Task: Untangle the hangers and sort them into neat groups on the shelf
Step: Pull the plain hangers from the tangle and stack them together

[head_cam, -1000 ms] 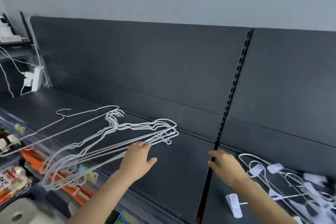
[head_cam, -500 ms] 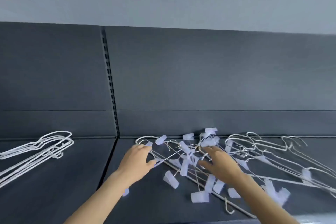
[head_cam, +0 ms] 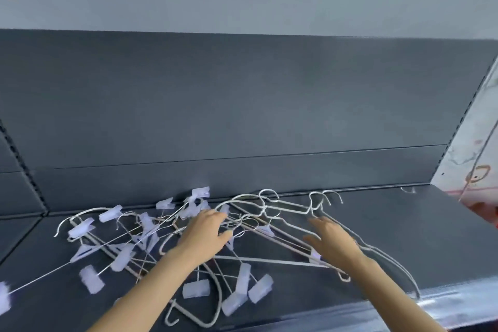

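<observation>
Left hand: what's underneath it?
White wire hangers, some with clips, tangled on the dark shelf, pass under the left hand. Which wires its palm covers, and whether fingers grip one, cannot be seen.

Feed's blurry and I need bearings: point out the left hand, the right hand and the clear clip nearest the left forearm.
left hand (head_cam: 204, 237), head view, back of hand.
right hand (head_cam: 334, 242), head view, back of hand.
clear clip (head_cam: 196, 288), head view, middle of its body.
</observation>
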`<state>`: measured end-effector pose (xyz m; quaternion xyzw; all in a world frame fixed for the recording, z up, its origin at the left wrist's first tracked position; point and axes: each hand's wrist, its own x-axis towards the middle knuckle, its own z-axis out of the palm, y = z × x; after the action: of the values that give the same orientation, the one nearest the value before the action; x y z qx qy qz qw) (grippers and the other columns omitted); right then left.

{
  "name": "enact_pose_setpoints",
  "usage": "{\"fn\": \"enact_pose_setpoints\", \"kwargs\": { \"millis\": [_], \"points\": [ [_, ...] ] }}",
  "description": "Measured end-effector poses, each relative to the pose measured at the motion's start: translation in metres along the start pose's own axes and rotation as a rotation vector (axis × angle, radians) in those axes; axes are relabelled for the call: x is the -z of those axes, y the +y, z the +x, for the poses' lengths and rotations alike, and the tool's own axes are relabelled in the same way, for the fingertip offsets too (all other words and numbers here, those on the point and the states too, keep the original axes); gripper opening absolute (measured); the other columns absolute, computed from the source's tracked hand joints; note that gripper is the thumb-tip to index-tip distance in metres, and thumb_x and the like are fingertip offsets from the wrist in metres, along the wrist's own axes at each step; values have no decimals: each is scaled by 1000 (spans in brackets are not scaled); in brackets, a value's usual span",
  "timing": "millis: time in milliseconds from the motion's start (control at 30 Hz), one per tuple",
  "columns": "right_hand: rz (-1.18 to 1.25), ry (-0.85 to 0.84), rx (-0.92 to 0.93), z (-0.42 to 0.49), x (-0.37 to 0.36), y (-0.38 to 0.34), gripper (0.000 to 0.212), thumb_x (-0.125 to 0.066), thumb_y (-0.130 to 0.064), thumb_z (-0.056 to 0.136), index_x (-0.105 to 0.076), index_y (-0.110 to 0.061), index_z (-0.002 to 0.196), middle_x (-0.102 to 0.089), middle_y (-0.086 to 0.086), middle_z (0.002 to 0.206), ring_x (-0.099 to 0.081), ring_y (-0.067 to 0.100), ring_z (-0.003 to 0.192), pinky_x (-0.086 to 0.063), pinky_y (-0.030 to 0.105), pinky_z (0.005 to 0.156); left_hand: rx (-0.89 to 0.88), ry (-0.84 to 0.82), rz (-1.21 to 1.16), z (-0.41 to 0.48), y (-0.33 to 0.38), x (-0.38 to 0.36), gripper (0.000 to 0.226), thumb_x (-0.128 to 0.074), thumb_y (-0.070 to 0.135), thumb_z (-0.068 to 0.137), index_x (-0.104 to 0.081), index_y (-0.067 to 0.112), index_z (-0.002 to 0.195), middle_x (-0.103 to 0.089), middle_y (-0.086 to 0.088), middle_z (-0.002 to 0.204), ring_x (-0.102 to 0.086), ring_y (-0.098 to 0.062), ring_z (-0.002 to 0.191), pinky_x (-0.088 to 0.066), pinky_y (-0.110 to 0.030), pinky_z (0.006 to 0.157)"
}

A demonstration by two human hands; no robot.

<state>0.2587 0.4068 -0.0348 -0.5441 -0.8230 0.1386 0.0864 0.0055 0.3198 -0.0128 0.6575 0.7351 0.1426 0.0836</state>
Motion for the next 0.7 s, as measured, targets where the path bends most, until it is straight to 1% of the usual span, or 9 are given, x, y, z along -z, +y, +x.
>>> {"fn": "enact_pose_setpoints", "kwargs": {
  "millis": [133, 233, 333, 433, 467, 533, 600, 633, 700],
  "points": [
    [36, -24, -112, 17, 4, 43, 26, -48, -20, 89, -58, -7, 110, -57, 11, 113, -56, 30, 103, -45, 34, 80, 34, -13, -3, 18, 24, -17, 39, -47, 30, 92, -50, 11, 126, -51, -3, 131, -42, -18, 124, -35, -31, 103],
    [67, -61, -124, 30, -1, 57, 23, -45, -18, 90, -58, -4, 103, -56, 11, 107, -57, 31, 102, -44, 34, 78, 67, -26, 7, 26, 27, -26, 40, -46, 29, 93, -48, 13, 129, -49, -3, 135, -40, -18, 127, -33, -30, 105],
    [91, -92, -117, 44, -3, 56, 14, -42, -15, 90, -50, -8, 82, -54, 11, 96, -57, 32, 95, -37, 30, 68, 105, -20, -10, 31, 25, -32, 39, -46, 27, 93, -49, 13, 129, -51, -3, 133, -40, -18, 126, -35, -31, 103],
    [102, -106, -132, 61, -9, 49, 28, -41, -16, 92, -36, -14, 65, -61, 18, 102, -52, 31, 81, -33, 28, 66, 145, 0, -37, 34, 15, -35, 36, -47, 26, 92, -52, 13, 125, -53, -1, 129, -43, -17, 122, -38, -31, 102],
    [110, -122, -146, 67, -10, 45, 28, -41, -18, 92, -37, -13, 65, -62, 19, 103, -51, 30, 80, -34, 28, 67, 154, 5, -44, 34, 10, -36, 35, -47, 27, 92, -53, 13, 124, -53, -1, 128, -44, -16, 121, -39, -31, 101],
    [141, -149, -192, 78, -12, 34, 20, -43, -23, 91, -47, -10, 77, -62, 18, 99, -56, 33, 84, -37, 28, 68, 171, 16, -46, 34, 2, -35, 32, -47, 27, 92, -55, 14, 120, -55, 0, 124, -46, -16, 118, -41, -30, 98],
    [210, -141, -253, 88, -15, 27, 25, -49, -29, 90, -55, -6, 91, -61, 17, 99, -58, 32, 91, -39, 28, 70, 186, 34, -61, 34, -5, -34, 28, -47, 26, 92, -57, 17, 117, -56, 1, 122, -47, -15, 116, -42, -29, 96],
    [248, -120, -278, 92, -15, 24, 25, -51, -29, 89, -56, -5, 94, -61, 17, 100, -57, 31, 89, -39, 28, 70, 196, 42, -68, 34, -8, -33, 26, -47, 25, 92, -59, 19, 114, -56, 1, 120, -47, -15, 114, -42, -29, 95],
    [275, -65, -299, 97, -11, 21, 12, -48, -19, 88, -51, -8, 83, -61, 17, 96, -52, 29, 80, -38, 29, 69, 216, 68, -77, 35, -16, -30, 24, -48, 24, 92, -61, 18, 111, -58, -1, 116, -49, -16, 112, -43, -30, 94]
  ]
}}
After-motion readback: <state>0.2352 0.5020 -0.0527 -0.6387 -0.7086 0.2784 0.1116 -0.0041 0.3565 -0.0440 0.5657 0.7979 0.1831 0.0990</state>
